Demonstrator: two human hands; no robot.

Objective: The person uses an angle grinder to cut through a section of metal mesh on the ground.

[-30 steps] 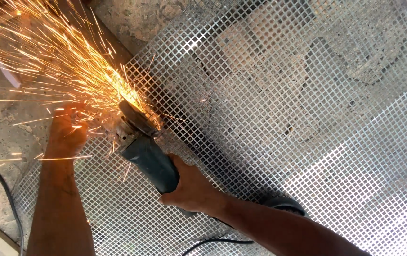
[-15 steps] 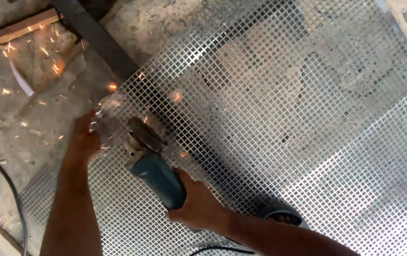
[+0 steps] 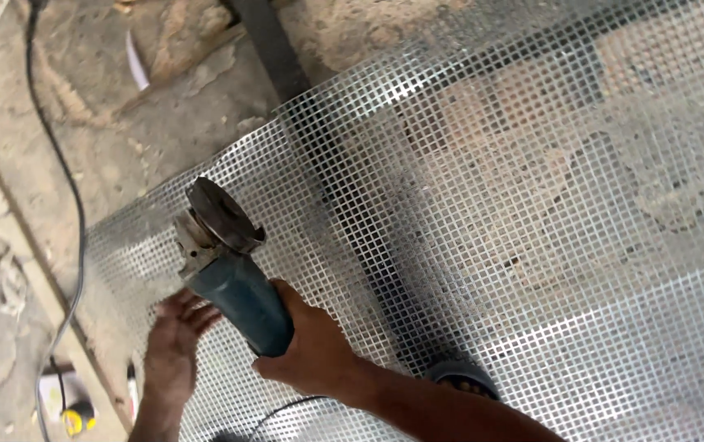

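While gripped, angle grinder (image 3: 233, 274) points disc-end up-left.

There were 2 hands in the frame: 1 right hand (image 3: 312, 350) at lower centre and 1 left hand (image 3: 173, 342) at lower left. There was 1 angle grinder (image 3: 229, 266) with 1 disc (image 3: 221, 214), left of centre. 1 sheet of square-holed metal mesh (image 3: 532, 205) filled the right and centre. 1 dark metal bar (image 3: 270, 45) ran down from the top centre. 1 black cable (image 3: 69, 180) crossed the left side. 1 white strip (image 3: 135, 61) lay at upper left, and 1 small yellow-and-black object (image 3: 79, 419) sat at lower left.
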